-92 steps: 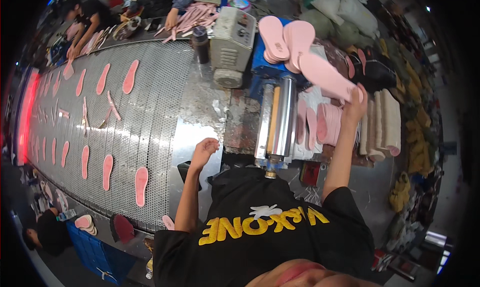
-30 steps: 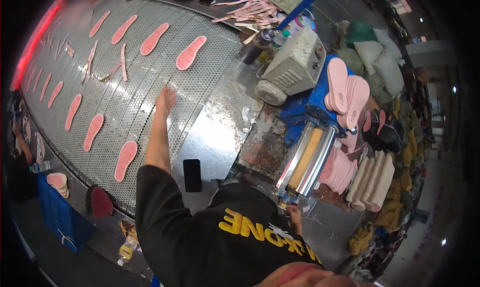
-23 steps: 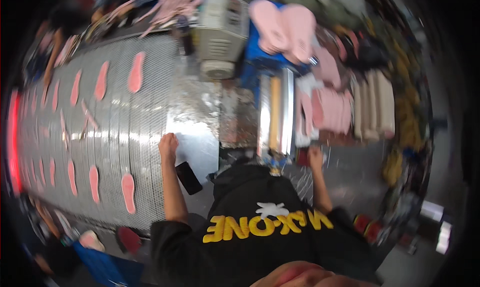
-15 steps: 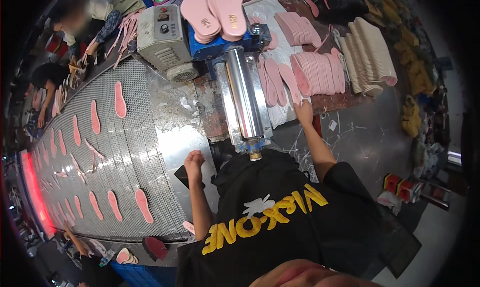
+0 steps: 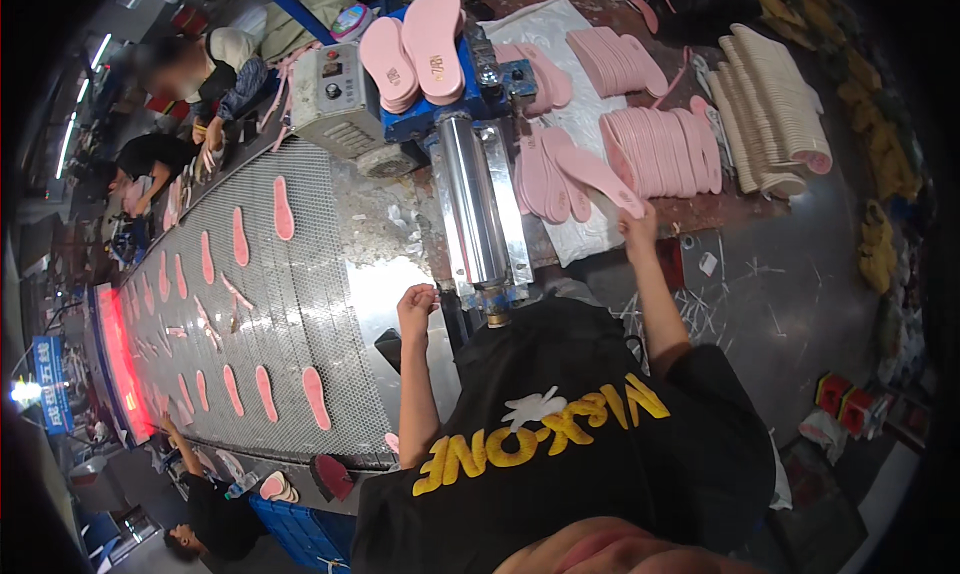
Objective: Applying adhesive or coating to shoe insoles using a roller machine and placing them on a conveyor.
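My right hand (image 5: 640,232) grips one end of a pink insole (image 5: 592,172), which slants up and left over other pink insoles (image 5: 545,189) lying on a white sheet (image 5: 580,246). A row of upright pink insoles (image 5: 655,154) is packed just beyond that hand. Loosely curled, with nothing visible in its fingers, my left hand (image 5: 416,309) is beside the lower end of a shiny metal roller (image 5: 472,204). Two short piles of pink insoles (image 5: 432,59) rest on the blue machine housing (image 5: 415,124) above the roller.
A mesh conveyor (image 5: 345,394) on the left carries spaced pink insoles and scraps toward a red-lit opening (image 5: 125,374). Rows of cream insoles (image 5: 770,114) stand far right. A grey control box (image 5: 340,104) adjoins the roller. Co-workers (image 5: 215,509) are beside the conveyor.
My right hand has lifted the near end of the insole and swung it toward me and right. My left hand stays curled near the roller. The whole view has shifted slightly.
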### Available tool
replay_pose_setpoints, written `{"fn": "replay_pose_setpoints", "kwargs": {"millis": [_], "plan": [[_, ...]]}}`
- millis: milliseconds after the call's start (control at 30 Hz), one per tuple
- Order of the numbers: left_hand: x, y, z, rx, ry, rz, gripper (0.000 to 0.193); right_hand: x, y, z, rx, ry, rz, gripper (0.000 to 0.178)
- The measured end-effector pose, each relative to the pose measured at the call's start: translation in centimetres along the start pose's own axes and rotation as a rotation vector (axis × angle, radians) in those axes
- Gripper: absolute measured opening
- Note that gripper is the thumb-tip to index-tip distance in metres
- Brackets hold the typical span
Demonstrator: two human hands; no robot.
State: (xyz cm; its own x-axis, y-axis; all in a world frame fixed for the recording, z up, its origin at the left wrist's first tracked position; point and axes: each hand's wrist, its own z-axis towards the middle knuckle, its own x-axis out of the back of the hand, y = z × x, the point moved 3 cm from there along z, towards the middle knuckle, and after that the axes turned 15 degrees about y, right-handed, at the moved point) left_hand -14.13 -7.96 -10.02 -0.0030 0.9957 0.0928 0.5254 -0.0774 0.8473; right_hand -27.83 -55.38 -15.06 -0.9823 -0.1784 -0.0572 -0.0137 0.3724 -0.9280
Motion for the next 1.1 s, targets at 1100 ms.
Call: {"fn": "replay_pose_setpoints", "kwargs": {"millis": [1100], "plan": [[0.9,16.7,4.3,-1.050,-0.169,0.827,0.070,-2.5,-0.3,-7.8,-0.158,-0.878,-0.805,0.026]]}}
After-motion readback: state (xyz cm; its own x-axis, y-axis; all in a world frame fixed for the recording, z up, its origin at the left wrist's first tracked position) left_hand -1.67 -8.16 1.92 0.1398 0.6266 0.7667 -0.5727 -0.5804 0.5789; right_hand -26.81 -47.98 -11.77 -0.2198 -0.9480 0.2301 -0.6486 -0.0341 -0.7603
